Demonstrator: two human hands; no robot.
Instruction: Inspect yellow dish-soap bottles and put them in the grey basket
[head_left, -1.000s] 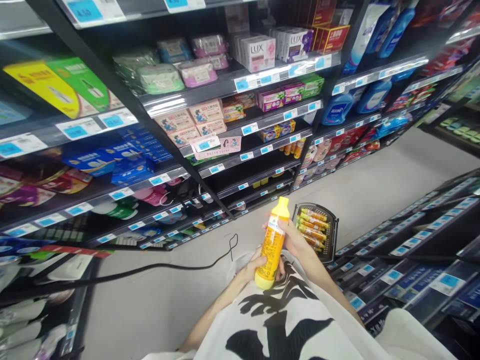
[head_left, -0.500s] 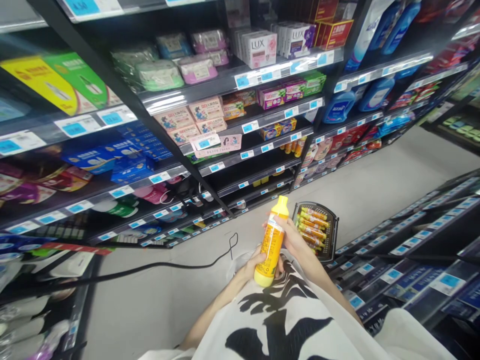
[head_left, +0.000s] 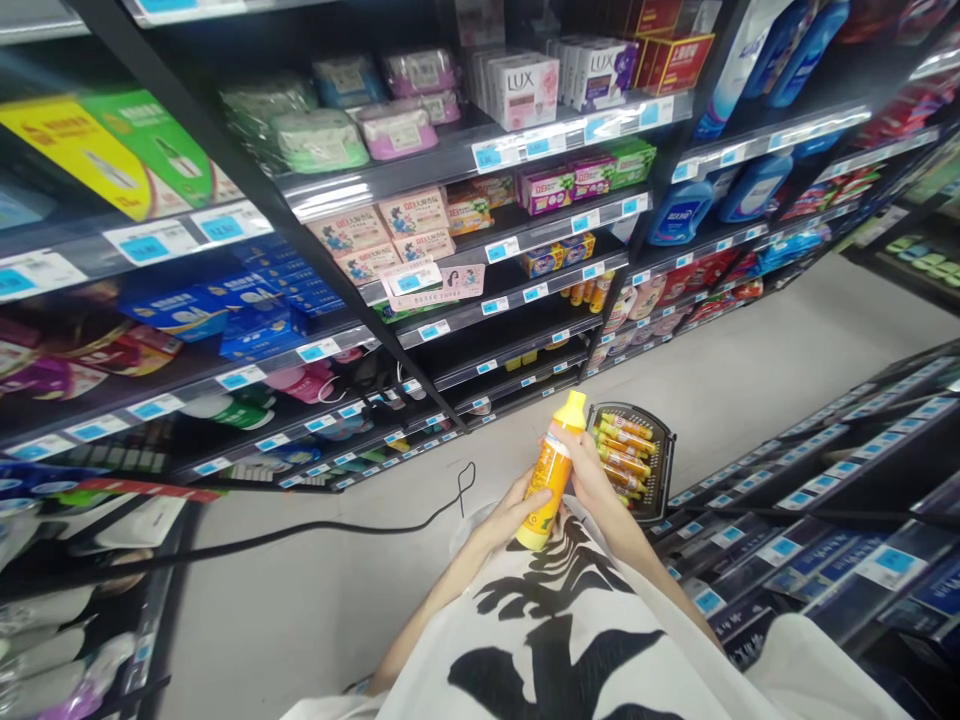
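Observation:
A yellow-orange plastic bottle (head_left: 550, 470) with a yellow cap is held tilted in front of my body, its cap end pointing away from me. My left hand (head_left: 523, 503) grips its lower part, thumb across the label. Around the upper part, below the cap, closes my right hand (head_left: 585, 462). Just beyond my right hand a black basket (head_left: 661, 465) rests on the floor. Several similar yellow-orange bottles (head_left: 626, 448) lie inside it; the right hand and forearm hide its near left side.
Shelves (head_left: 442, 329) with soap boxes (head_left: 525, 90) and blue bottles (head_left: 679, 212) run along the far side. More shelving (head_left: 780, 550) stands close on my right. A black cable (head_left: 330, 526) crosses the grey floor (head_left: 300, 610) at left.
The bottle has moved slightly away from me and to the right, and it has turned a little in my hands. My left hand has shifted its hold, with the thumb now across the label.

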